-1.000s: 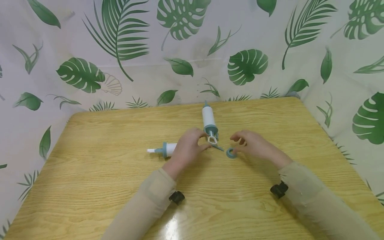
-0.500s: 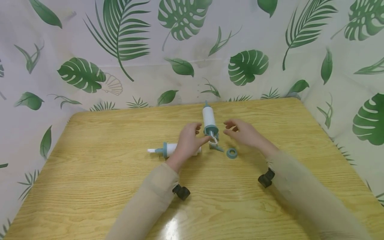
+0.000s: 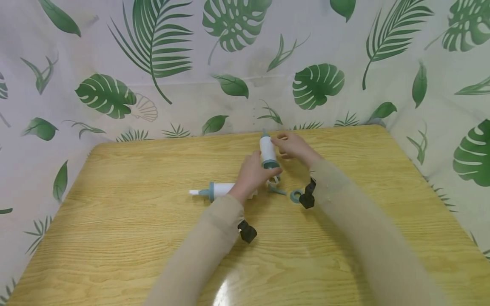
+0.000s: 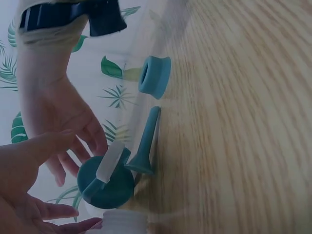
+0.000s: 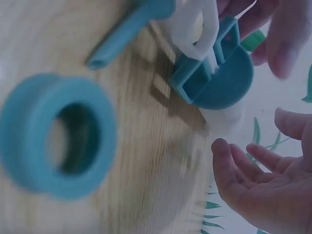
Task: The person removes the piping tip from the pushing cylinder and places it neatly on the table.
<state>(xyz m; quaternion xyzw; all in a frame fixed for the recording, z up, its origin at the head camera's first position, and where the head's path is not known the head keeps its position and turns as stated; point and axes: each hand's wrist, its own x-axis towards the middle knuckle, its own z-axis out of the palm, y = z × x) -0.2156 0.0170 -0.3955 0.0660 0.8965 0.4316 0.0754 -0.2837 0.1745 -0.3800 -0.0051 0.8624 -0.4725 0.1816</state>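
A white syringe-like tube [image 3: 267,148] with a teal flange [image 3: 270,163] lies pointing toward the back edge. The left hand [image 3: 252,173] is at the flange's left, its thumb extended over the handle end; contact is unclear. On the barrel's right, the right hand [image 3: 294,147] has its fingertips close to the white wall, fingers spread in the right wrist view. That view also shows the white loop handle [image 5: 210,24] beside the teal flange [image 5: 226,80]. A teal cone-shaped piece [image 4: 146,141] and a teal ring [image 4: 157,77] lie on the wood.
A second white and teal tube [image 3: 223,190] lies sideways, left of and partly behind the left hand. The wooden table [image 3: 153,238] meets a leaf-patterned cloth [image 3: 172,97] at its back edge. The right wrist's black camera [image 3: 307,199] hangs beside the ring.
The right hand has gone from beside the ring up and left to the barrel's right side. My left hand has shifted slightly up and right, its thumb now above the loop handle.
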